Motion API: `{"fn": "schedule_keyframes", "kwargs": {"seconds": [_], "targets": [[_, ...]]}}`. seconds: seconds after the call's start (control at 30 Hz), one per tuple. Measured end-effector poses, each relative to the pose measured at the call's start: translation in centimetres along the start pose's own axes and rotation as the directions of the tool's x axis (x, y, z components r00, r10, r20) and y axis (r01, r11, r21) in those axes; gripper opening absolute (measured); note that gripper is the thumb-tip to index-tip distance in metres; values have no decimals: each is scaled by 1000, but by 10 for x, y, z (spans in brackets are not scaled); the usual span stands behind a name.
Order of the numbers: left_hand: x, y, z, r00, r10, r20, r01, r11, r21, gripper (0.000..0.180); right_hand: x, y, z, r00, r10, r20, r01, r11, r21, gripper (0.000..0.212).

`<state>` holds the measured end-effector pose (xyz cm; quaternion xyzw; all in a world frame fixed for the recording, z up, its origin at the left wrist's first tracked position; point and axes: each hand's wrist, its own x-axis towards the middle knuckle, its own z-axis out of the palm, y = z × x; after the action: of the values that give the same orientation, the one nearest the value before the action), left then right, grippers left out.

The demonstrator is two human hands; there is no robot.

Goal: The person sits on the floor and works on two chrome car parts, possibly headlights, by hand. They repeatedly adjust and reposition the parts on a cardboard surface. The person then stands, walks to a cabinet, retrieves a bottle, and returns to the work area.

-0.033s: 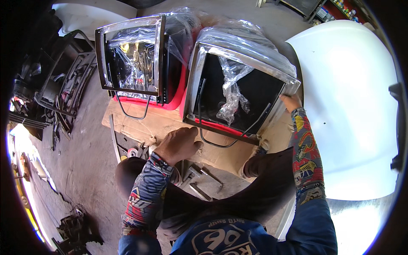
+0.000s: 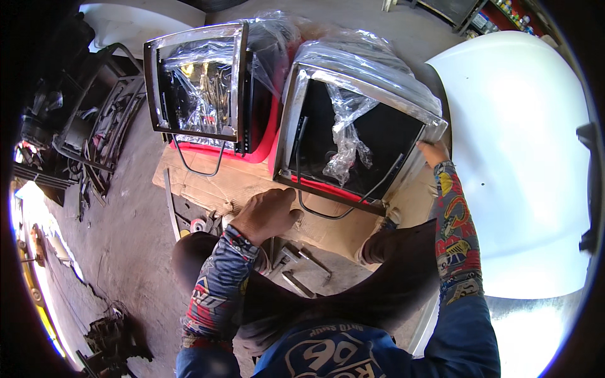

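A square bare-metal frame (image 2: 435, 123) lies over the black underside (image 2: 312, 151) of a red, plastic-wrapped seat. My right hand (image 2: 433, 153) grips the right side of this metal frame, fingers closed around its edge. In front of the frame's near left corner, my left hand (image 2: 265, 215) is curled closed over my left knee; its fingertips are hidden, so what it may hold does not show. Crumpled clear plastic (image 2: 343, 157) hangs inside the frame. A bent black bar (image 2: 328, 217) juts from the seat's near side.
A second wrapped seat with a metal frame (image 2: 241, 82) and bent bar stands to the left. Both rest on cardboard (image 2: 249, 183). Metal tools (image 2: 296, 255) and a flat strip (image 2: 171, 205) lie near my feet. A large white panel (image 2: 517, 164) fills the right; scrap metal (image 2: 101, 135) stands left.
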<state>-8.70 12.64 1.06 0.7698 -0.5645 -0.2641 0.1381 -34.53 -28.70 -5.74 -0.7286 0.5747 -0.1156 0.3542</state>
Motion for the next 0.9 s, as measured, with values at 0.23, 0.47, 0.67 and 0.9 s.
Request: {"fn": "schedule_keyframes", "kwargs": {"seconds": [0.23, 0.47, 0.67, 0.9], "targets": [[3, -1, -2, 1000, -17, -6, 17, 1000, 9, 35, -7, -15, -1, 999, 41, -20, -40, 998, 52, 53], [4, -3, -3, 1000, -5, 1, 5, 1000, 17, 35, -3, -10, 1, 999, 26, -44, -23, 997, 71, 56], [4, -4, -3, 1000, -7, 10, 7, 1000, 23, 35, -5, -11, 1, 997, -41, -64, 46, 997, 67, 50], [6, -7, -1, 1000, -3, 25, 2, 1000, 31, 35, 11, 3, 6, 994, -47, -102, 46, 999, -15, 46]]}}
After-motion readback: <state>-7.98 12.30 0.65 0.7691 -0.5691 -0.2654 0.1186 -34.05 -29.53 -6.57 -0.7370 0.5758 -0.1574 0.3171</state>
